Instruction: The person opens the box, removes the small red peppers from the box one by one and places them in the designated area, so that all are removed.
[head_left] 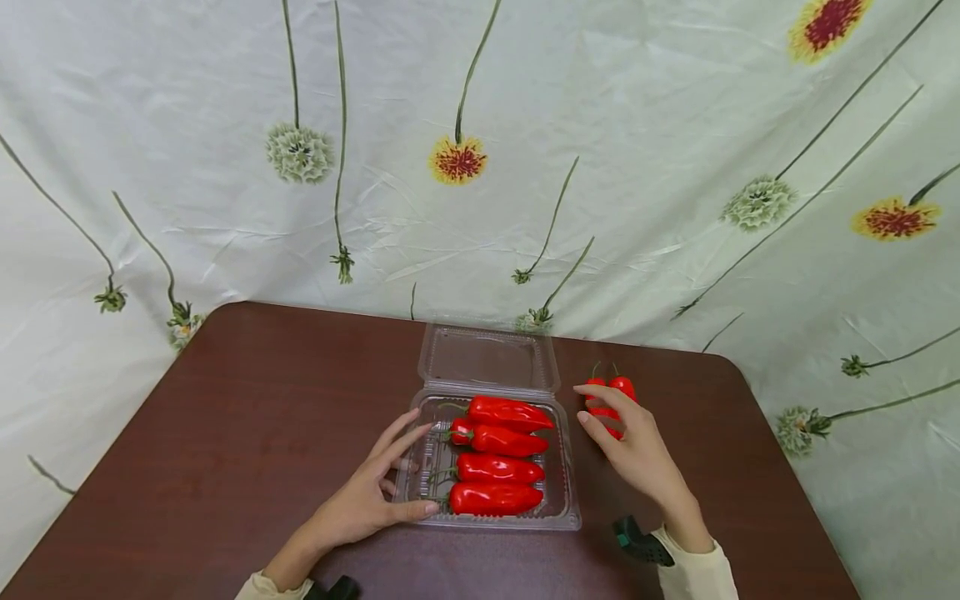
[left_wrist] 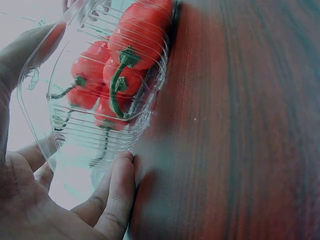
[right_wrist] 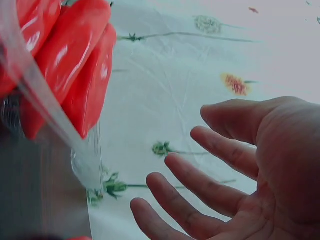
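Note:
A clear plastic clamshell container (head_left: 568, 500) lies on the table with its lid (head_left: 487, 358) folded back. Several glossy red peppers (head_left: 497, 497) with green stems fill it, lying crosswise; in the left wrist view they show through its ribbed wall. My left hand (head_left: 367, 496) spreads along the container's left side, thumb at the near left corner and fingers touching the wall. To the right of the container, my right hand (head_left: 633, 442) hovers with extended fingers and holds nothing. Beyond and partly behind it lie more red peppers (head_left: 622, 384). In the right wrist view the palm (right_wrist: 290, 155) is bare.
Both hands work over a dark brown wooden table (head_left: 300, 392). A pale cloth with printed flowers (head_left: 457, 160) hangs behind the table and down its right side. The folded-back lid reaches almost to the table's far edge.

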